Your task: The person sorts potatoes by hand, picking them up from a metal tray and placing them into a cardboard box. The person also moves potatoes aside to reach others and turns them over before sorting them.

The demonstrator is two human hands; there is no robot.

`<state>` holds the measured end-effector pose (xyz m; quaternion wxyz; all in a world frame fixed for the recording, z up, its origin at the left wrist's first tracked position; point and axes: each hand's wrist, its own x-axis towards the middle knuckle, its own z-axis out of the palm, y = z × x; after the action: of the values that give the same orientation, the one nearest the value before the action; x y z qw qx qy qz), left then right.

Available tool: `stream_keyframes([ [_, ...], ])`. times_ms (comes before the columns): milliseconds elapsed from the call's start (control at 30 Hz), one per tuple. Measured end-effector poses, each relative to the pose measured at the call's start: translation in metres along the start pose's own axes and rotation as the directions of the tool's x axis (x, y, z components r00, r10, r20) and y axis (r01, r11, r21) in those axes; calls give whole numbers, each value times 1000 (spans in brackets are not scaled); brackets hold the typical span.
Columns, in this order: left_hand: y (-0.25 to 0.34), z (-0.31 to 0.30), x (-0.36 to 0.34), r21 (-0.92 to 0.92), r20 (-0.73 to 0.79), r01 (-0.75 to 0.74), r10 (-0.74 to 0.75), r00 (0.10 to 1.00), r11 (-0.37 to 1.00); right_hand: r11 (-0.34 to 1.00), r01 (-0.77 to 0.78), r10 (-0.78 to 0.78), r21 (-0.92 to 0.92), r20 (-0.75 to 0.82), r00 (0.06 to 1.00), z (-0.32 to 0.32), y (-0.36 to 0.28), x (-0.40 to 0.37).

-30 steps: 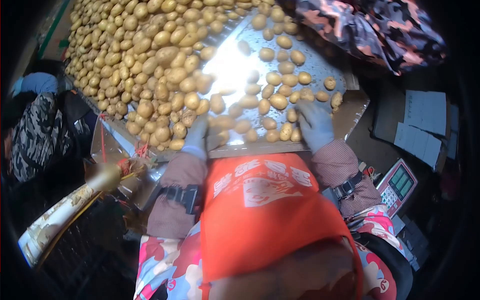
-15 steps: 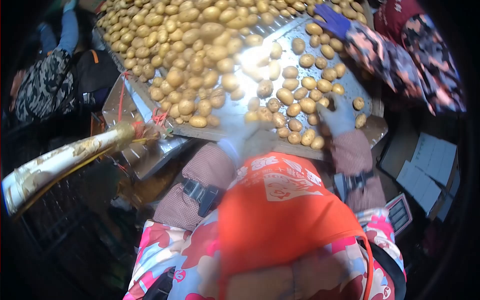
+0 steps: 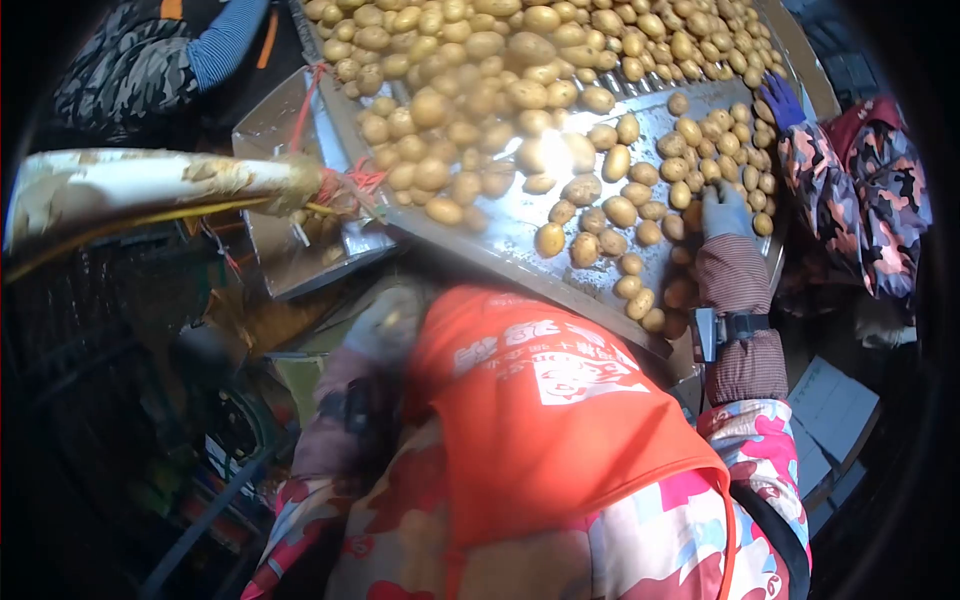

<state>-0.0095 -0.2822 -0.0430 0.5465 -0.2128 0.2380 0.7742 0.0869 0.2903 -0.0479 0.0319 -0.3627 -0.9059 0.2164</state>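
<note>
My right hand [image 3: 727, 212], in a pale grey-blue glove, reaches onto the metal sorting table [image 3: 510, 225]. Its partly visible fingers point forward, apart, and touch or nearly touch the potatoes [image 3: 708, 170] around them. My left hand [image 3: 390, 315], also gloved, is below the table's near edge, left of my red apron [image 3: 560, 420]. Shadow and motion smear its fingers, so I cannot see whether it holds anything. Loose potatoes [image 3: 620, 211] lie across the middle of the table, and a dense heap [image 3: 480, 45] covers the far side.
Another person's purple-gloved hand [image 3: 782, 102] rests at the table's right edge. A person in a camouflage top [image 3: 130, 70] is at upper left. A worn white pole [image 3: 170, 180] with red string juts in from the left beside a metal chute [image 3: 275, 220].
The view has swung, shifting the table rightward. My left hand has left the table edge and dropped lower left. My right hand is farther forward among the potatoes.
</note>
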Motion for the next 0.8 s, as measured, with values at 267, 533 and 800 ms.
stream_keyframes([
  [267, 35, -184, -169, 379, -853, -508, 505, 133, 773, 811, 562, -538, -165, 167, 826, 76, -196, -22],
  [533, 17, 59, 58, 962, 16, -223, 787, 617, 156, 852, 500, -441, -156, 302, 845, 74, -222, -30],
  [800, 74, 111, 159, 802, 319, 130, 602, 732, -583, -201, -780, -267, 592, 733, 625, 13, -132, -86],
])
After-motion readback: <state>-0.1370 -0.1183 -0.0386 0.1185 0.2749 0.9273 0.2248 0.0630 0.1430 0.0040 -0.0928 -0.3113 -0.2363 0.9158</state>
